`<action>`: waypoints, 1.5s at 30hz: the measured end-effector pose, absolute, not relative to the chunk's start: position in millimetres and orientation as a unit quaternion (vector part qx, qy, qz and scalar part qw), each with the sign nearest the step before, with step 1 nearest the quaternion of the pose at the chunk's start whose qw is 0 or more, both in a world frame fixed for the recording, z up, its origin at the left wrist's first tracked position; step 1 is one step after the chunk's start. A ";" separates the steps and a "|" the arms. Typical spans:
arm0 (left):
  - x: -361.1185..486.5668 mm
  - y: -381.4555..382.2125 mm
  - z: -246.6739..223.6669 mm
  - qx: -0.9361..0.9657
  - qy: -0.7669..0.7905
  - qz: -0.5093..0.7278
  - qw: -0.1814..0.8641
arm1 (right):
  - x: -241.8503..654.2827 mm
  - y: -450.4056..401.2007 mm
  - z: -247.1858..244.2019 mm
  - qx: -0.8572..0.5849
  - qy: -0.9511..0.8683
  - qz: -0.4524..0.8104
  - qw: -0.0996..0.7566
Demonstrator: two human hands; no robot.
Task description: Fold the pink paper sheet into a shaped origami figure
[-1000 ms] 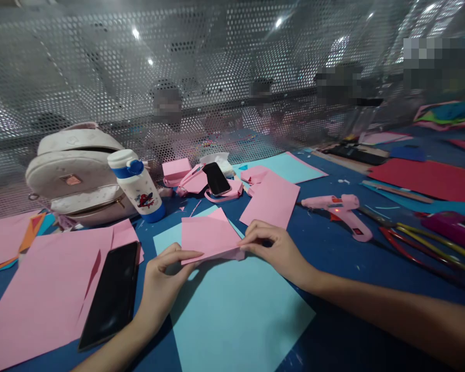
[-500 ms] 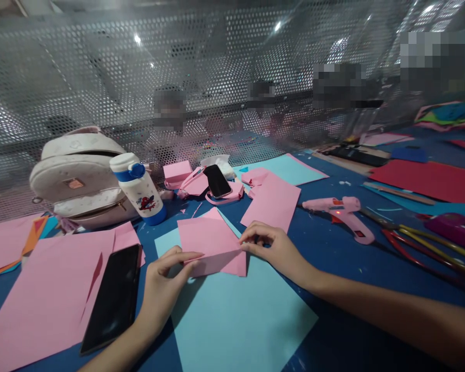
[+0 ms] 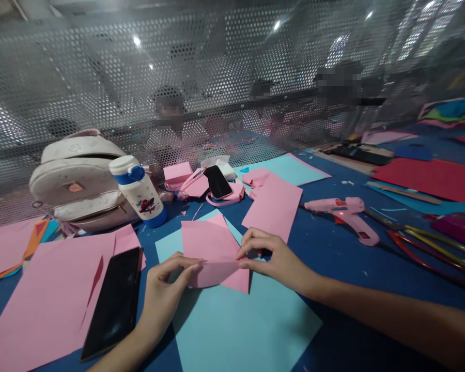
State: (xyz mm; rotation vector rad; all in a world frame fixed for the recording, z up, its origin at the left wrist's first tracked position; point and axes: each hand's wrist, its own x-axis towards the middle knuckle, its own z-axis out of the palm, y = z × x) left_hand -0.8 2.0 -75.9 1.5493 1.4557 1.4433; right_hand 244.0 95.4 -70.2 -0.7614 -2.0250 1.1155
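— Here's the folded pink paper (image 3: 209,243), right over the far part of the light-blue sheet (image 3: 248,330)!

— And it's pinched at both sides: left hand (image 3: 170,284) gripping one end of the crease between thumb and fingertips, right hand (image 3: 273,258) nipping the other!

— What's around that sheet?

— Black smartphone (image 3: 114,305) on its left, pink hot glue gun (image 3: 351,205) off to its right, white-and-blue water bottle (image 3: 139,191) beyond its far left corner!
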 end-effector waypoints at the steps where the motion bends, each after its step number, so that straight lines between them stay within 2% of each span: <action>1: -1.0 2.2 -76.7 0.570 0.553 0.536 0.287 | 243.8 95.7 -70.5 -0.298 -0.779 0.430 0.345; 6: 1.6 5.0 -76.2 0.545 0.564 0.543 0.302 | 243.5 96.0 -69.1 -0.317 -0.771 0.425 0.353; 11: 4.9 3.7 -64.0 0.509 0.512 0.581 0.375 | 245.3 96.1 -67.2 -0.312 -0.750 0.423 0.402; 13: 2.5 3.2 -55.6 0.527 0.506 0.575 0.369 | 246.2 95.8 -66.8 -0.304 -0.760 0.394 0.418; 16: -4.5 4.6 -42.6 0.576 0.516 0.527 0.353 | 246.9 93.9 -65.3 -0.291 -0.775 0.359 0.430; 19: -14.7 7.0 -33.8 0.650 0.530 0.417 0.351 | 246.5 91.2 -63.3 -0.280 -0.785 0.356 0.422; 22: -28.9 8.5 -32.5 0.725 0.569 0.305 0.239 | 245.6 90.1 -63.0 -0.271 -0.790 0.364 0.413; 26: -47.4 9.9 -39.1 0.773 0.617 0.140 -0.043 | 245.0 91.5 -65.0 -0.257 -0.796 0.371 0.403; 29: -46.8 9.0 -43.8 0.797 0.578 0.113 -0.135 | 245.3 92.7 -67.4 -0.264 -0.807 0.361 0.386; 31: -36.7 5.3 -45.3 0.816 0.551 0.126 -0.122 | 245.7 92.8 -69.6 -0.266 -0.816 0.347 0.377; 37: 2.2 -16.4 -49.0 0.852 0.499 0.141 0.066 | 247.9 89.7 -74.3 -0.260 -0.876 0.274 0.301; 45: 5.7 -21.2 -50.1 0.840 0.505 0.160 0.116 | 249.6 88.8 -75.9 -0.251 -0.915 0.230 0.218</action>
